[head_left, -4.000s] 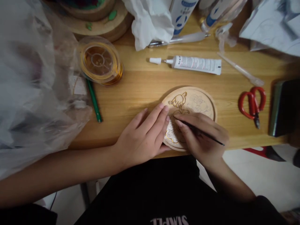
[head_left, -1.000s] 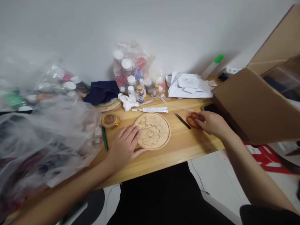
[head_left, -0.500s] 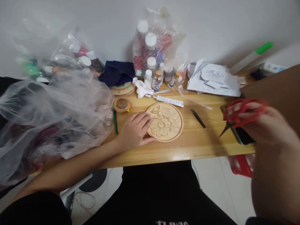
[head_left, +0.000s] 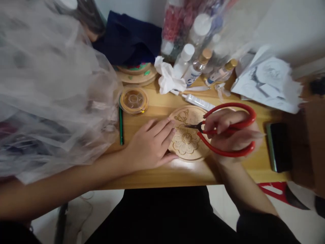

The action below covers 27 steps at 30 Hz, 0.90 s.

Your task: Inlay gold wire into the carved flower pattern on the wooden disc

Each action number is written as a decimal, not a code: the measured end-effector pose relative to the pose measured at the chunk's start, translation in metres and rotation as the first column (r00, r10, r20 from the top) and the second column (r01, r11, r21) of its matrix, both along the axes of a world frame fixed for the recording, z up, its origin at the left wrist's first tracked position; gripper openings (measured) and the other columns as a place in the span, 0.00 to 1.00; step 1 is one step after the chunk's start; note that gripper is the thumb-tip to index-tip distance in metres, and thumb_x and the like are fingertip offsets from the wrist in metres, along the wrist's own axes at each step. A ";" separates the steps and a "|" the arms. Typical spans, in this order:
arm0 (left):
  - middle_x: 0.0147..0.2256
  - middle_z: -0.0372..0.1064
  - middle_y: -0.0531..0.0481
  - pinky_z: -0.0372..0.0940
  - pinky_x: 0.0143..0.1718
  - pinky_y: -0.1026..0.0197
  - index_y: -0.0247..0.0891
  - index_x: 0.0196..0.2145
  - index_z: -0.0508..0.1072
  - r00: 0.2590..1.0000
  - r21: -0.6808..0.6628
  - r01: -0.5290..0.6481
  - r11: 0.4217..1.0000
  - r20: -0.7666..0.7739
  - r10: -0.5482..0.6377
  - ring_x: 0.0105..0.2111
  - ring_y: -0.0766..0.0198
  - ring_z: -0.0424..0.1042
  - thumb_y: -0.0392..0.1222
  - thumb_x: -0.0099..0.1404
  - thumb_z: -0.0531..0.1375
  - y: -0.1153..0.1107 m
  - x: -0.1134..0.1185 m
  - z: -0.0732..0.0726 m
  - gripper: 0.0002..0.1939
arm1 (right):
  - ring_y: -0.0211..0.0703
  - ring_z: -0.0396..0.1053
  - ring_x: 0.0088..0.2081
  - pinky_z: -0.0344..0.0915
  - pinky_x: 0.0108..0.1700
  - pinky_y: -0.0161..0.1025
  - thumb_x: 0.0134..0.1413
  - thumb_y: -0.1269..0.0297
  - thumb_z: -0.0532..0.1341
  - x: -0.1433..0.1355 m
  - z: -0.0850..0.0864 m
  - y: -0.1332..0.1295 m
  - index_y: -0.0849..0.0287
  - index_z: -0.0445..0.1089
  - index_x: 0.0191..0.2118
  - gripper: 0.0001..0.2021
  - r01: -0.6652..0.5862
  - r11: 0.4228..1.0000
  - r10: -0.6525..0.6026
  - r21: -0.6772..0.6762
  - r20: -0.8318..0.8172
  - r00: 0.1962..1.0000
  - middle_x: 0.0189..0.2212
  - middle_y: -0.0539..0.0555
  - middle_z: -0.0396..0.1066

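Observation:
A round wooden board [head_left: 186, 150] lies on the table, with a flower outlined in thin gold wire and a smaller figure above it. My left hand [head_left: 152, 145] holds its left edge, fingers resting on the surface and thumb at the lower rim. In my right hand [head_left: 228, 130] is a pair of red-handled scissors [head_left: 199, 127], the fingers inside the handle loops. The dark blade tips point left, over the board near my left fingertips. Whether they touch the wire cannot be made out. My right hand hides the board's right side and the tabletop behind it.
A spool of gold wire [head_left: 134, 100] and a green pencil [head_left: 121, 123] lie left of the board. Behind are a white tube [head_left: 199, 101], crumpled tissue [head_left: 169, 79] and small bottles [head_left: 195, 71]. A plastic bag [head_left: 58, 84] fills the left; a phone [head_left: 279, 147] lies right.
My right hand has brought the scissors from the table's right side leftward over the board. My left hand stays on the board's edge. The view has tilted down and come closer.

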<state>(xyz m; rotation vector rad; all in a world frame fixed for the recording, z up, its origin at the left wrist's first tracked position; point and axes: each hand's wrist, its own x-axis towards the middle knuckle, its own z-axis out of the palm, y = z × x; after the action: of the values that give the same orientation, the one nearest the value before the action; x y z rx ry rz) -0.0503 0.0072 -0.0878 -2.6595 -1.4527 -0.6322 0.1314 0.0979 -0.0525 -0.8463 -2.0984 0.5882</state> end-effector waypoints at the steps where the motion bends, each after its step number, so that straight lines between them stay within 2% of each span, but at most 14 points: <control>1: 0.53 0.72 0.31 0.67 0.51 0.47 0.23 0.49 0.75 1.000 -0.003 -0.003 1.000 -0.001 0.003 0.55 0.44 0.71 0.56 0.71 0.55 0.000 0.000 0.000 0.29 | 0.39 0.60 0.18 0.59 0.20 0.38 0.67 0.41 0.38 -0.004 -0.005 0.001 0.53 0.51 0.23 0.27 0.027 1.000 -0.025 0.008 -0.168 0.986 0.18 0.49 0.58; 3: 0.54 0.72 0.32 0.67 0.51 0.48 0.23 0.49 0.75 1.000 -0.007 -0.014 1.000 -0.007 0.014 0.55 0.45 0.71 0.56 0.71 0.54 0.000 0.000 -0.001 0.28 | 0.37 0.56 0.14 0.52 0.16 0.35 0.67 0.43 0.45 -0.012 -0.014 0.002 0.55 0.49 0.19 0.28 0.085 0.995 -0.058 0.053 -0.392 0.918 0.14 0.47 0.51; 4: 0.54 0.72 0.33 0.66 0.51 0.49 0.24 0.49 0.75 1.000 -0.009 -0.020 1.000 -0.011 0.020 0.55 0.46 0.71 0.55 0.71 0.54 0.000 0.000 -0.001 0.28 | 0.36 0.55 0.14 0.51 0.15 0.35 0.67 0.44 0.46 -0.015 -0.018 0.002 0.55 0.49 0.18 0.29 0.096 0.993 -0.057 0.072 -0.424 0.904 0.13 0.47 0.49; 9: 0.55 0.71 0.34 0.66 0.51 0.50 0.25 0.51 0.75 0.999 -0.019 -0.025 1.000 -0.029 0.025 0.56 0.48 0.70 0.55 0.72 0.53 0.000 0.000 -0.001 0.28 | 0.36 0.61 0.16 0.61 0.20 0.37 0.69 0.48 0.46 -0.021 -0.031 0.001 0.54 0.54 0.22 0.25 0.090 0.989 -0.038 0.117 -0.393 0.919 0.15 0.46 0.55; 12: 0.55 0.71 0.33 0.66 0.51 0.49 0.24 0.51 0.74 1.000 -0.021 -0.018 1.000 -0.023 0.018 0.56 0.47 0.70 0.55 0.71 0.54 0.000 0.000 -0.001 0.28 | 0.37 0.61 0.16 0.59 0.19 0.38 0.69 0.48 0.47 -0.020 -0.032 0.000 0.53 0.54 0.22 0.24 0.113 0.983 -0.045 0.142 -0.417 0.908 0.15 0.46 0.52; 17: 0.56 0.70 0.32 0.65 0.53 0.49 0.25 0.53 0.73 1.000 -0.051 -0.013 0.999 -0.024 0.011 0.58 0.46 0.68 0.55 0.72 0.54 -0.001 -0.001 -0.002 0.28 | 0.41 0.63 0.17 0.59 0.20 0.41 0.67 0.45 0.48 -0.019 -0.030 -0.003 0.52 0.57 0.22 0.24 0.176 0.979 -0.131 0.100 -0.349 0.928 0.16 0.47 0.52; 20: 0.55 0.70 0.32 0.65 0.52 0.49 0.24 0.52 0.73 1.000 -0.048 -0.004 0.999 -0.016 0.003 0.58 0.46 0.68 0.55 0.71 0.54 -0.001 -0.001 -0.003 0.28 | 0.39 0.63 0.17 0.58 0.18 0.39 0.67 0.45 0.49 -0.018 -0.029 -0.004 0.53 0.58 0.21 0.25 0.150 0.984 -0.099 0.100 -0.397 0.913 0.15 0.47 0.52; 24: 0.55 0.71 0.33 0.65 0.51 0.50 0.25 0.52 0.74 0.999 -0.036 -0.011 0.999 -0.033 0.009 0.57 0.47 0.69 0.55 0.72 0.53 0.000 -0.001 -0.002 0.27 | 0.38 0.66 0.18 0.62 0.20 0.38 0.66 0.44 0.50 -0.016 -0.029 -0.003 0.54 0.59 0.21 0.25 0.131 0.987 -0.092 0.091 -0.347 0.933 0.15 0.47 0.55; 27: 0.56 0.70 0.32 0.65 0.51 0.50 0.25 0.53 0.73 0.999 -0.072 -0.004 0.997 -0.042 0.001 0.58 0.46 0.67 0.55 0.72 0.53 0.000 -0.001 -0.001 0.28 | 0.37 0.65 0.17 0.59 0.19 0.37 0.67 0.45 0.49 -0.017 -0.030 -0.001 0.55 0.57 0.20 0.27 0.099 0.990 -0.056 0.100 -0.365 0.929 0.15 0.47 0.55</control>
<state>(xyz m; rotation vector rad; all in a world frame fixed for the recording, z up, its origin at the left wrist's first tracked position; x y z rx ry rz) -0.0515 0.0069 -0.0891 -2.7066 -1.4952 -0.5299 0.1147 0.0968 -0.0823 -0.6915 -1.7376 0.5281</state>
